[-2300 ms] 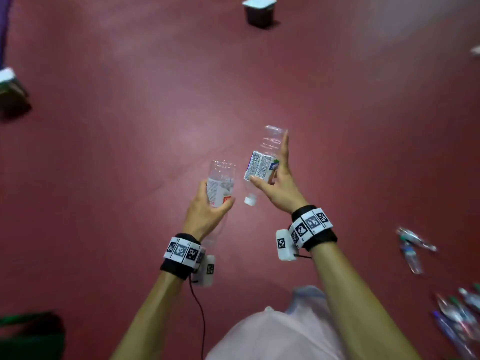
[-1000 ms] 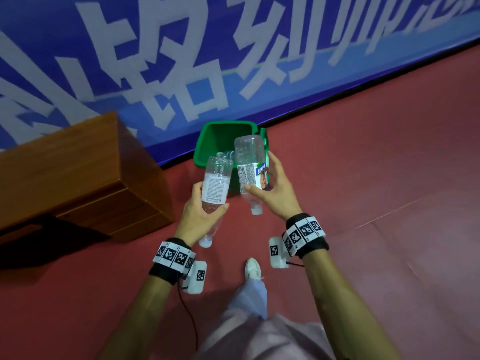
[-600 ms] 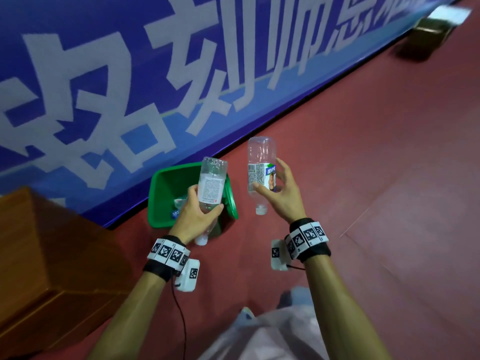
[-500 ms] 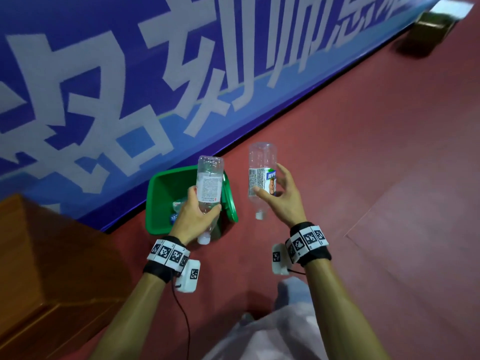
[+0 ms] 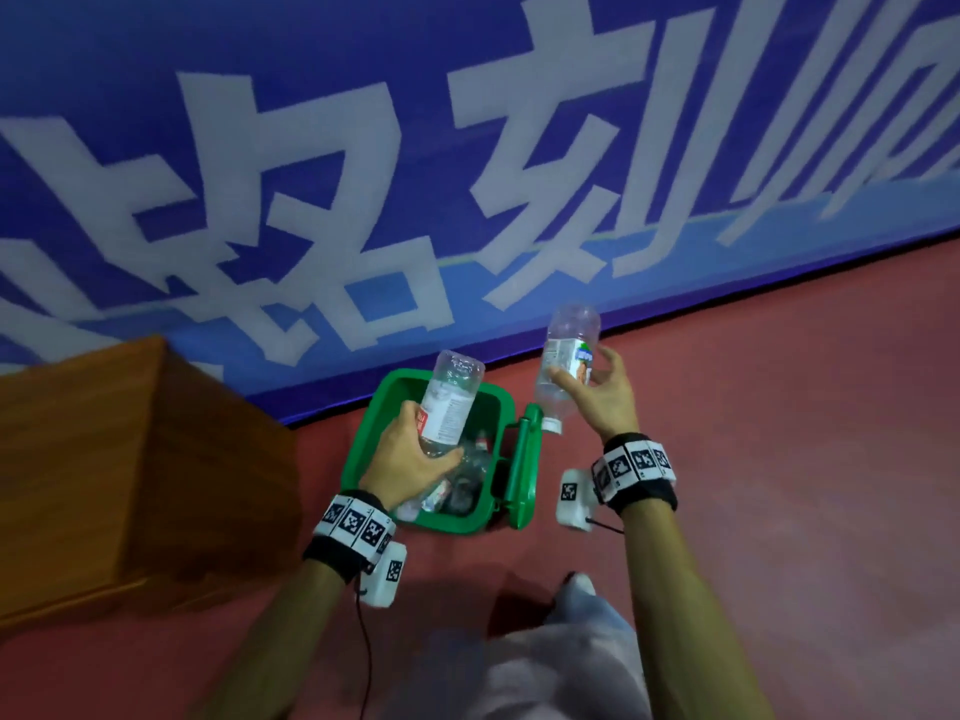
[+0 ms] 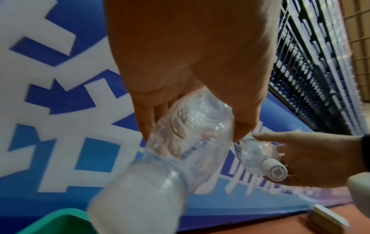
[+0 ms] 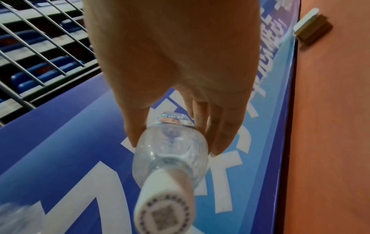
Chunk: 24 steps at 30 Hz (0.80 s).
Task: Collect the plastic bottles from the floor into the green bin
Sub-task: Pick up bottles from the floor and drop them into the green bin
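An open green bin (image 5: pixel 374 439) stands on the red floor by the blue banner, its lid (image 5: pixel 524 475) hanging at its right side; several clear bottles lie inside. My left hand (image 5: pixel 410 459) grips a clear bottle with a red-and-white label (image 5: pixel 449 402), cap down, right over the bin's opening. In the left wrist view that bottle (image 6: pixel 180 142) fills the middle, above the bin's rim (image 6: pixel 60 221). My right hand (image 5: pixel 597 387) holds a second clear bottle with a white cap (image 5: pixel 563 366) upside down, just right of the bin. The right wrist view shows its cap (image 7: pixel 166 210) close up.
A brown wooden box (image 5: pixel 119 470) stands close to the left of the bin. The blue banner wall (image 5: pixel 467 148) runs right behind it. Red floor (image 5: pixel 805 459) stretches to the right. A small wooden block (image 7: pixel 312 23) sits by the wall farther off.
I have come closer to the bin. My left hand has brought its bottle from beside the bin to over the opening, and the right hand has tilted its bottle toward the lid.
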### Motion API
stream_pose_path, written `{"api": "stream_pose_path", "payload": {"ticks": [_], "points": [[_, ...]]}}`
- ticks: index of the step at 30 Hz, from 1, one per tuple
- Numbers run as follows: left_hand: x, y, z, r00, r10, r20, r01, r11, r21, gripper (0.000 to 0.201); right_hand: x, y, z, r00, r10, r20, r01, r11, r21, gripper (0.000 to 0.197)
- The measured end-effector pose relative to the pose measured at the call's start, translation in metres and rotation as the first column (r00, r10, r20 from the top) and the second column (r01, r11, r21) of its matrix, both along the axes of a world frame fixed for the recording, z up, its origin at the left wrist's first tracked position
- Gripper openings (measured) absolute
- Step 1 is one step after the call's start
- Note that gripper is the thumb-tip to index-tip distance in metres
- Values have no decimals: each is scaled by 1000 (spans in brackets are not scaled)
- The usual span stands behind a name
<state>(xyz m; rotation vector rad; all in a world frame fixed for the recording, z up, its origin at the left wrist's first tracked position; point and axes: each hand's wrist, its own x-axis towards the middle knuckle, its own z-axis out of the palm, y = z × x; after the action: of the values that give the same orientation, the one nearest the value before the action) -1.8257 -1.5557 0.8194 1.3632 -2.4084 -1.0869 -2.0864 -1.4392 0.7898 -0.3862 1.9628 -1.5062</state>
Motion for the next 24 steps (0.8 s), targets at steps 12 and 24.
{"api": "stream_pose_path", "payload": {"ticks": [12, 24], "points": [[45, -122, -49, 955, 233, 181, -263, 951, 164, 59, 34, -158, -120, 914, 163, 371, -253, 945, 206, 89], [17, -255, -161, 943, -99, 319, -14, 942, 334, 66, 69, -188, -142, 987, -36, 158, -48, 867, 497, 49]]}}
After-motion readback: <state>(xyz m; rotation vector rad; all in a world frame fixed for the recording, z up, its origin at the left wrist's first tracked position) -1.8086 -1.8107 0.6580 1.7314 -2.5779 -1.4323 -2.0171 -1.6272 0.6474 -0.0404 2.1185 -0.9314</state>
